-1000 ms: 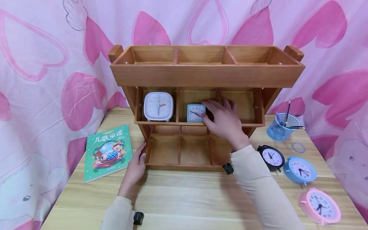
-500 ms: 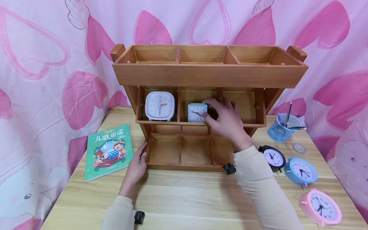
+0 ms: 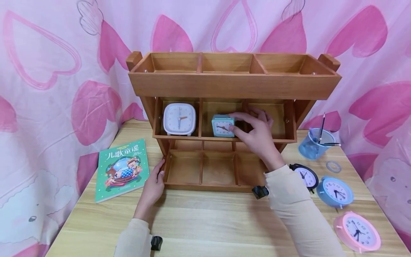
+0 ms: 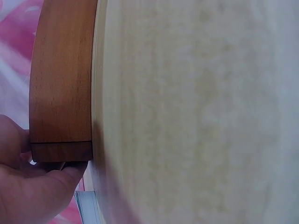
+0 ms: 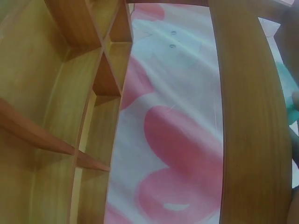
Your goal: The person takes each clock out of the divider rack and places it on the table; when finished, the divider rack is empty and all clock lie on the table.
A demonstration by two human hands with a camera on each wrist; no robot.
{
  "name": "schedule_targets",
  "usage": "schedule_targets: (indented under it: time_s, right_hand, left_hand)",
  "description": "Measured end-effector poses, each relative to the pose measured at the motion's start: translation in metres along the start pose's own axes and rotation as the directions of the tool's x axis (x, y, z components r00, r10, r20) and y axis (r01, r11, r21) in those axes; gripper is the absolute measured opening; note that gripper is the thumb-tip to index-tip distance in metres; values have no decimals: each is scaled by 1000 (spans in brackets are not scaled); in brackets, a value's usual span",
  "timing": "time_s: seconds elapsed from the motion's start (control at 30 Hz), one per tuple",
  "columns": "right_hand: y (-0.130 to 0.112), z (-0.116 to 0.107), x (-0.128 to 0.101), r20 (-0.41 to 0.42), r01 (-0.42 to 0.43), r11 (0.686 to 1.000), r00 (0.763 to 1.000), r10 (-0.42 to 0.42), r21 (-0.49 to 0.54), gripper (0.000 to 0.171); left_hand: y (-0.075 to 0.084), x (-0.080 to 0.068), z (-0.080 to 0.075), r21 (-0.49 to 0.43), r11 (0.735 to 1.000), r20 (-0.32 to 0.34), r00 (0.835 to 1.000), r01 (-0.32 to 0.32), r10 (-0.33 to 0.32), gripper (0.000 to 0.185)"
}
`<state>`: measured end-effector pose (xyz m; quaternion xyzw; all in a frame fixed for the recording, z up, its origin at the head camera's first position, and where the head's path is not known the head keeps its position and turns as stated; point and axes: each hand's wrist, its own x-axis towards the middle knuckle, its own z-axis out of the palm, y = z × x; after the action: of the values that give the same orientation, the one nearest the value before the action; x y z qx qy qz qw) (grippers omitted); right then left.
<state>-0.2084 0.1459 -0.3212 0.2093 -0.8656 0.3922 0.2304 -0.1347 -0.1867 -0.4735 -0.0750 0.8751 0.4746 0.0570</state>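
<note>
A small teal square alarm clock [image 3: 223,127] stands in the middle compartment of the middle tier of a wooden shelf [image 3: 234,85]. My right hand [image 3: 257,135] pinches its right side, thumb at the front and index finger on top. In the right wrist view a bit of the teal clock [image 5: 288,91] shows at the right edge, mostly hidden by a board. My left hand [image 3: 153,185] grips the shelf's lower left end, also seen in the left wrist view with the fingers [image 4: 60,179] against the wood. A white alarm clock [image 3: 179,119] stands in the left compartment.
On the table's right lie a black alarm clock [image 3: 306,178], a blue one [image 3: 335,192] and a pink one [image 3: 357,231]. Behind them are a ring [image 3: 333,166] and a blue pen holder [image 3: 313,150]. A green book [image 3: 122,170] lies left; a pink curtain [image 3: 205,28] hangs behind.
The teal clock has shifted slightly right and turned, so that more of its top shows. My right hand has moved slightly right with it. My left hand stays at the shelf's side.
</note>
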Motion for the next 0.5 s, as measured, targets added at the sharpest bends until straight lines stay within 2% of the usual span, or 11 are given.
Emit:
schedule_targets:
  time_s: [0.07,0.13,0.2,0.27,0.37,0.4,0.5]
  right_hand:
    - [1,0,-2,-45,-12,997,999,16,80,27]
    - [1,-2,-6,-102,-21,979,994,42,205,29]
    - [0,-7,-14,-154,-18,928,985,81,371,31]
    - [-2,-16,-27,-193,-2,859,974,118,513,35]
    - [-2,-33,-52,-217,-7,817,963,161,577,39]
    - [-1,-39,-62,-220,-25,821,958,182,571,40]
    - [8,-54,-96,-220,-119,865,942,254,488,41]
  left_hand:
    - [-2,0,1,0,1000,0,1000,-1,1,48]
    - [-3,0,3,0,1000,4,1000,3,-3,48]
    - [-4,-1,4,1,1000,5,1000,7,-7,48]
    - [-4,0,5,-2,1000,8,1000,4,-4,48]
    - [-3,0,4,-7,1000,1,1000,-12,12,48]
    - [-3,0,3,-9,1000,-2,1000,-16,16,48]
    - [-2,0,0,-17,1000,-5,1000,-17,17,48]
